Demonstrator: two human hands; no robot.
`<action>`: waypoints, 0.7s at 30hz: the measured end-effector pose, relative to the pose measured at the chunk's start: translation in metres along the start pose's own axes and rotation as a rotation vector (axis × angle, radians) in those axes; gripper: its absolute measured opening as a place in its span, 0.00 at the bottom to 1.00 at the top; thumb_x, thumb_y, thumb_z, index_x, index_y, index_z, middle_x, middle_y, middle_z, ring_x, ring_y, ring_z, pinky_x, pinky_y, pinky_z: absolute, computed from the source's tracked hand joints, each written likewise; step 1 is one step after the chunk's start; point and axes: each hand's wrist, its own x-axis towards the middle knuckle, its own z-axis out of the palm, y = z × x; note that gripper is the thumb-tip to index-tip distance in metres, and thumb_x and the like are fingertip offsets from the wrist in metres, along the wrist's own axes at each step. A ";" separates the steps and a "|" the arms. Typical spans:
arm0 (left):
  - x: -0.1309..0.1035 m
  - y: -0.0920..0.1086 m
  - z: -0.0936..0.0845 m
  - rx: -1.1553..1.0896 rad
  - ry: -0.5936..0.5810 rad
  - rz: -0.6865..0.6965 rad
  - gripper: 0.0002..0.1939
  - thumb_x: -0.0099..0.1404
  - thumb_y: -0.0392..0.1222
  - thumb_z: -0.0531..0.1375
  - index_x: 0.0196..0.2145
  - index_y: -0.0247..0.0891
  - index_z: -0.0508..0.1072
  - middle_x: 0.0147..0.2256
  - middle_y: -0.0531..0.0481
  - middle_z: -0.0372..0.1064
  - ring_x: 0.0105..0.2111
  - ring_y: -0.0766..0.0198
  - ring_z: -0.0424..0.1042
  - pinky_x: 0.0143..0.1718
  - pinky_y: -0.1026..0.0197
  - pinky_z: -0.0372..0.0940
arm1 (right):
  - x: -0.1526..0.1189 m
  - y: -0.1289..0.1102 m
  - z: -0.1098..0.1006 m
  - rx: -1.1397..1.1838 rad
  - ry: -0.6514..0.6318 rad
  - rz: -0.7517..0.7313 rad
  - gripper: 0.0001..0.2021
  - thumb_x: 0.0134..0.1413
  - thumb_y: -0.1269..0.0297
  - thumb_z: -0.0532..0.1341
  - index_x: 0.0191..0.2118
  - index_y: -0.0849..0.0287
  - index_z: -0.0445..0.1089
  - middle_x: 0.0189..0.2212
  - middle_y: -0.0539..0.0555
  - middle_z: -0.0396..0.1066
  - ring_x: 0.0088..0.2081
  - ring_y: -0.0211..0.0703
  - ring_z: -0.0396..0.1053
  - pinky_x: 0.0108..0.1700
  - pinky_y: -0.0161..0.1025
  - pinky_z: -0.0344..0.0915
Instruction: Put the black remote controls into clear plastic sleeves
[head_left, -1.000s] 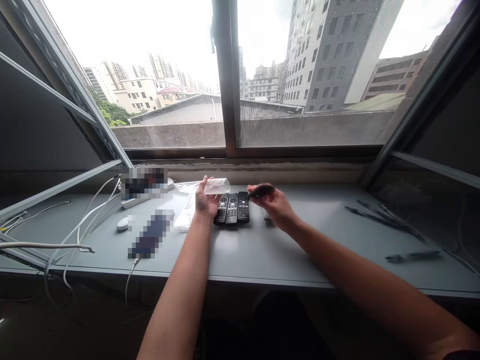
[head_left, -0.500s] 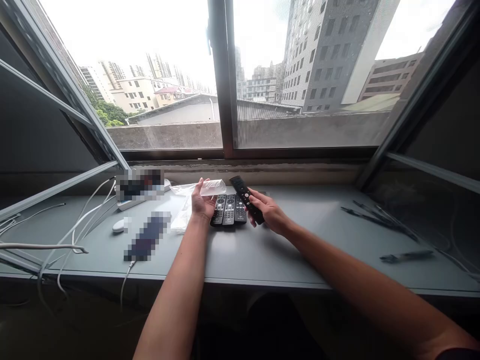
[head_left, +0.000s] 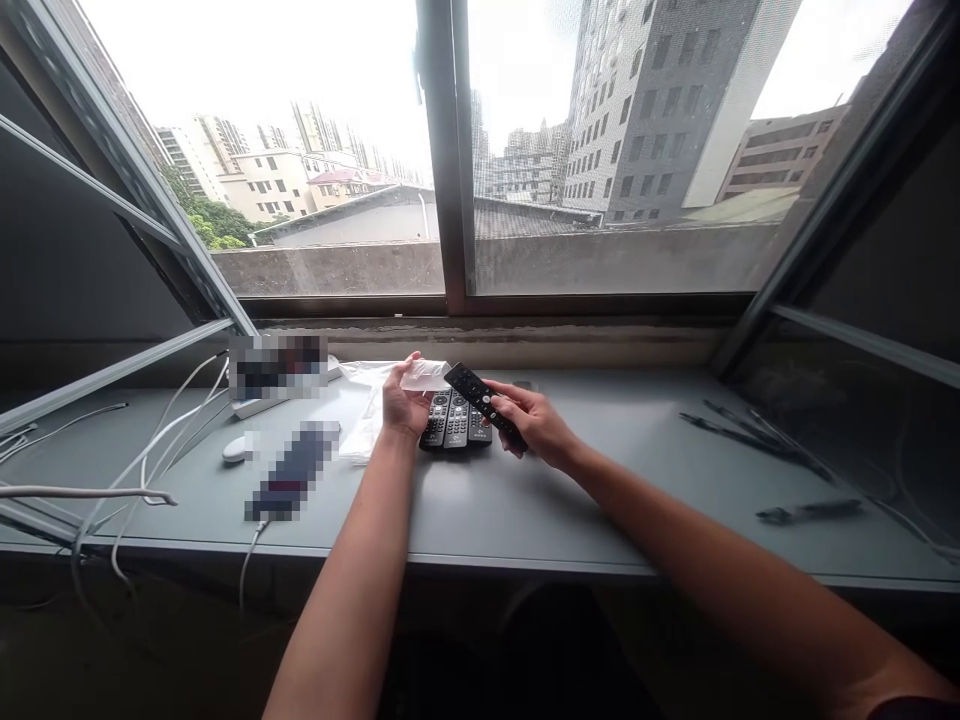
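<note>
My right hand [head_left: 529,418] is closed around a black remote control [head_left: 474,392], its far end tilted up and to the left. Under and beside it, several black remotes [head_left: 455,425] lie side by side on the desk. My left hand [head_left: 405,400] grips a clear plastic bag [head_left: 426,375], whose end reaches toward the tip of the held remote. I cannot tell whether the tip touches the bag. More white plastic bags [head_left: 364,430] lie flat to the left of my left wrist.
On the left of the grey desk [head_left: 600,510] are a blurred phone [head_left: 292,470] on a cable, a small white rounded device [head_left: 237,449], a power strip [head_left: 281,385] and loose white cables [head_left: 150,450]. Dark cables [head_left: 757,440] lie at the right. A window frame [head_left: 450,200] stands behind.
The remote in my right hand has swung left, and its far end is now closer to the plastic bag in my left hand. My left hand has barely moved.
</note>
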 end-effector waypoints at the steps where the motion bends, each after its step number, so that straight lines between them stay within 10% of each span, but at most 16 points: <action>1: -0.001 0.000 0.001 -0.008 -0.010 -0.007 0.13 0.63 0.37 0.67 0.47 0.37 0.81 0.40 0.46 0.78 0.36 0.61 0.80 0.39 0.62 0.75 | 0.000 -0.001 0.000 0.025 -0.018 0.036 0.29 0.66 0.52 0.67 0.68 0.58 0.73 0.33 0.54 0.82 0.17 0.38 0.70 0.13 0.33 0.61; 13: -0.013 -0.003 0.007 0.086 -0.239 0.021 0.15 0.58 0.38 0.71 0.44 0.37 0.80 0.40 0.45 0.78 0.40 0.59 0.79 0.44 0.60 0.73 | -0.004 -0.010 0.001 0.265 -0.137 0.249 0.23 0.64 0.62 0.65 0.62 0.61 0.75 0.34 0.60 0.82 0.17 0.36 0.66 0.11 0.29 0.53; 21: -0.015 -0.015 0.008 0.426 -0.562 -0.127 0.27 0.66 0.54 0.73 0.56 0.35 0.81 0.55 0.36 0.79 0.49 0.51 0.78 0.52 0.51 0.72 | -0.005 -0.002 0.007 0.132 -0.052 0.041 0.22 0.70 0.58 0.66 0.65 0.57 0.74 0.38 0.55 0.80 0.25 0.39 0.75 0.18 0.31 0.65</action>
